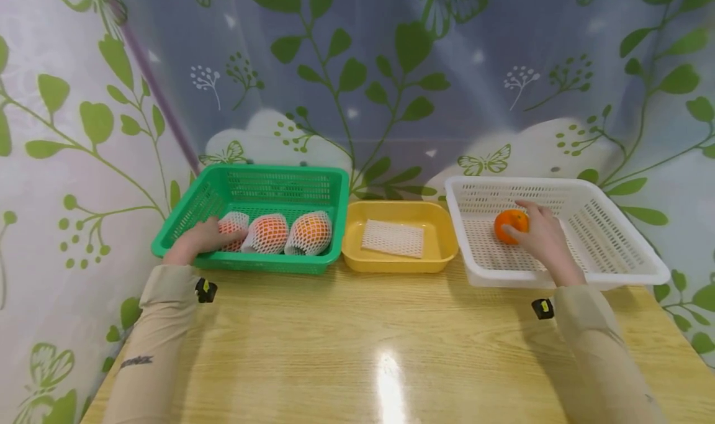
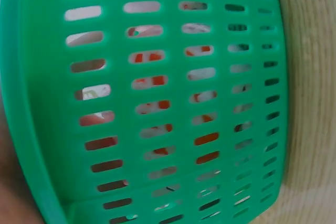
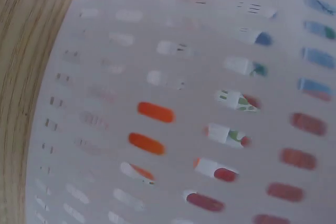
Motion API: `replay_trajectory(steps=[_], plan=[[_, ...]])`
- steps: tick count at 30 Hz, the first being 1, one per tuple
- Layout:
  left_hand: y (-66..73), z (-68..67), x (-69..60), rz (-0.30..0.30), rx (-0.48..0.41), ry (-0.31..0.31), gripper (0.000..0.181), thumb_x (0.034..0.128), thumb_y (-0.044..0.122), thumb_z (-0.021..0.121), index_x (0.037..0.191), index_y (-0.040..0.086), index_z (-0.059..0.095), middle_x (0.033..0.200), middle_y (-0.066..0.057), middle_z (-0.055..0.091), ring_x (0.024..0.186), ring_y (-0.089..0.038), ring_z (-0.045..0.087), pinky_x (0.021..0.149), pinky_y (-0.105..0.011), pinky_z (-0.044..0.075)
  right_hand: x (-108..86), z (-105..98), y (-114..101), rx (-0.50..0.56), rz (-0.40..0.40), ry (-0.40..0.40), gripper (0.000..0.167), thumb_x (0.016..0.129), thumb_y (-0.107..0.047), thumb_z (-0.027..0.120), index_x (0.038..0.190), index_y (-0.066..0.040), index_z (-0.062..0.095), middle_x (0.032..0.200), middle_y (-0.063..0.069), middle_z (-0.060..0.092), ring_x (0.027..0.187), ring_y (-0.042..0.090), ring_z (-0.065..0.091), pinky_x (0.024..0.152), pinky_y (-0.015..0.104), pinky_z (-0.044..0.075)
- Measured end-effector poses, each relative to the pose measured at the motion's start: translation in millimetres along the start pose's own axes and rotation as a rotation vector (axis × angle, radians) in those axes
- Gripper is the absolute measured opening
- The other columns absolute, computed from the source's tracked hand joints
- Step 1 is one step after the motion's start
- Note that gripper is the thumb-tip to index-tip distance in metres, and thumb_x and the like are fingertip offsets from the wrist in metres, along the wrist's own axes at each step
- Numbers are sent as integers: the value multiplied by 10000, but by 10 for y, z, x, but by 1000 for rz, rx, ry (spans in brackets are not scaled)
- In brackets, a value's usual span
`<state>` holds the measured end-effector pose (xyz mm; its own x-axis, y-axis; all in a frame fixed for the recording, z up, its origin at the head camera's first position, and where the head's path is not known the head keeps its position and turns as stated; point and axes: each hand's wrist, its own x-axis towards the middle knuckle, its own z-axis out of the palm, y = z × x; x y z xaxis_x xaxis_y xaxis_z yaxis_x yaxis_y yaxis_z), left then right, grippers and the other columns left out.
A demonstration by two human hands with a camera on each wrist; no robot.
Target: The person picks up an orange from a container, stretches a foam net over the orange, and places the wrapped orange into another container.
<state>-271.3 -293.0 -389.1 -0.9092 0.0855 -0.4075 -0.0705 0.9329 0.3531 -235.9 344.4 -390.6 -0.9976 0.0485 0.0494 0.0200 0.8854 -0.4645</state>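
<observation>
In the head view, my left hand [image 1: 205, 234] reaches over the front left of the green basket [image 1: 268, 262]. It grips the leftmost fruit in a white foam net [image 1: 231, 224], with one digit across its front and the rest partly hidden. Two more netted fruits, a middle one [image 1: 268, 233] and a right one [image 1: 310, 233], lie beside it. My right hand [image 1: 540, 234] is inside the white basket [image 1: 558, 279], thumb and index finger spread about a bare orange [image 1: 509, 226]. The thumb overlaps the orange's front. Both wrist views mostly show slotted basket walls.
Between the baskets stands a yellow tray [image 1: 399, 266] holding a flat white foam net [image 1: 393, 238]. All three containers line the back of the wooden table [image 1: 335, 337]. Behind them hangs a leaf-patterned curtain [image 1: 346, 101], which also runs along the left side.
</observation>
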Motion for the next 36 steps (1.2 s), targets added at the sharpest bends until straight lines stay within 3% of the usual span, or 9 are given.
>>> replay_trajectory(steps=[5, 11, 17, 25, 28, 32, 36], plan=[[8, 36, -9, 3, -27, 86, 1035, 1007, 707, 234, 1545, -155, 37, 1542, -441, 156, 1393, -619, 219, 1117, -712, 256, 80, 55, 36, -48, 15, -52, 737, 979, -223, 642, 1541, 64, 260, 1478, 460, 221, 1282, 664, 282, 1026, 763, 301], [37, 60, -69, -16, -20, 177, 991, 1000, 721, 223, 1569, -88, 166, 1546, -386, 263, 1374, -583, 311, 1055, -732, 322, 130, 107, 68, -154, 11, -104, 759, 968, -204, 675, 1540, 54, 250, 1466, 453, 232, 1199, 662, 369, 930, 744, 410], [23, 87, -73, -40, -8, 207, 1002, 980, 755, 207, 1558, -63, 242, 1534, -359, 322, 1334, -570, 390, 1010, -722, 371, 89, 140, 44, -238, 6, -61, 724, 947, -192, 713, 1501, 53, 318, 1314, 479, 282, 1054, 636, 446, 786, 688, 485], [9, 101, -52, -37, -22, 242, 984, 982, 751, 202, 1560, -43, 270, 1529, -342, 353, 1328, -564, 401, 997, -717, 387, 73, 137, 68, -196, 31, -121, 769, 898, -218, 757, 1415, 113, 294, 1256, 490, 358, 984, 629, 531, 834, 676, 485], [21, 108, -67, -33, -82, 325, 926, 1007, 710, 232, 1554, -33, 304, 1517, -344, 373, 1298, -559, 436, 941, -693, 439, 56, 116, 52, -178, 32, -132, 798, 889, -241, 758, 1452, 86, 298, 1265, 491, 358, 1010, 626, 521, 830, 668, 483], [62, 119, -132, 17, -174, 505, 777, 1054, 593, 333, 1498, -39, 419, 1470, -338, 447, 1153, -529, 560, 801, -614, 506, -5, 71, -12, -150, 13, -122, 791, 904, -273, 729, 1495, 51, 315, 1303, 497, 339, 1040, 624, 510, 814, 664, 485], [158, 132, -246, 112, -250, 657, 652, 1071, 507, 402, 1431, -24, 519, 1434, -292, 519, 1153, -494, 578, 868, -626, 486, -104, 43, -143, -89, -11, -32, 763, 928, -292, 703, 1506, 22, 316, 1342, 501, 312, 1030, 646, 512, 794, 696, 491]])
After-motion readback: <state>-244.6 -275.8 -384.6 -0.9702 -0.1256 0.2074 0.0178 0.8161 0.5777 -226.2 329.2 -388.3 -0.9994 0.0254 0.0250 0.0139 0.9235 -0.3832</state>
